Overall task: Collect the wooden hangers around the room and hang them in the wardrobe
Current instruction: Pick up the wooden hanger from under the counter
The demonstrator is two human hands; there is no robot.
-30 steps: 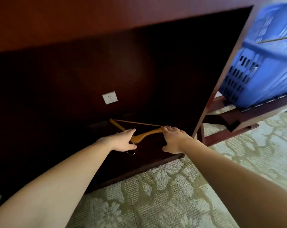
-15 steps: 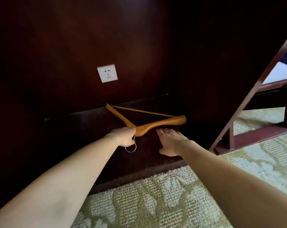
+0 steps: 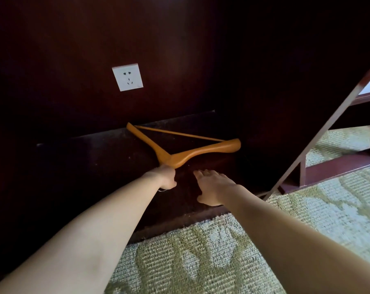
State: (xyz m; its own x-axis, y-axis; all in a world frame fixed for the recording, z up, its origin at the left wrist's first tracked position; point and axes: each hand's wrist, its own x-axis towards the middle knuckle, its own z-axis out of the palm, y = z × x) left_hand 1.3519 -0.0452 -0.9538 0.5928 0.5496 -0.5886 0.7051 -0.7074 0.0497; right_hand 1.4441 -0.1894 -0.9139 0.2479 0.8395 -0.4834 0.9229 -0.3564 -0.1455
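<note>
- A white socket [image 3: 127, 77] sat in a dark wooden panel [image 3: 73, 49]; it serves here as the landmark.
- The wooden hanger [image 3: 203, 152] lay below the socket and a little to its right, on a dark low ledge [image 3: 84, 162] at the foot of the panel.
- One tip of the hanger rested almost straight under the socket, against the base of the panel. The other tip reached out well to the right of it, and the thin crossbar ran between the two.
- The neck of the hanger pointed away from the socket, towards the person.
- The left hand [image 3: 166, 178], below the socket, was clenched round the hanger at its neck. A bit of the metal hook [image 3: 162, 189] showed under the hand.
- The right hand [image 3: 213, 185] was down and to the right of the socket, just beside the left hand. It was released, fingers straight and spread, holding nothing. It was near the hanger's middle but apart from it. I cannot tell if the palm touched the ledge.
- A green and pale patterned carpet [image 3: 201, 251] covered the floor below the ledge, farther from the socket.
- A slanted reddish wooden frame [image 3: 320, 141] stood far to the right of the socket, its foot on the carpet.
</note>
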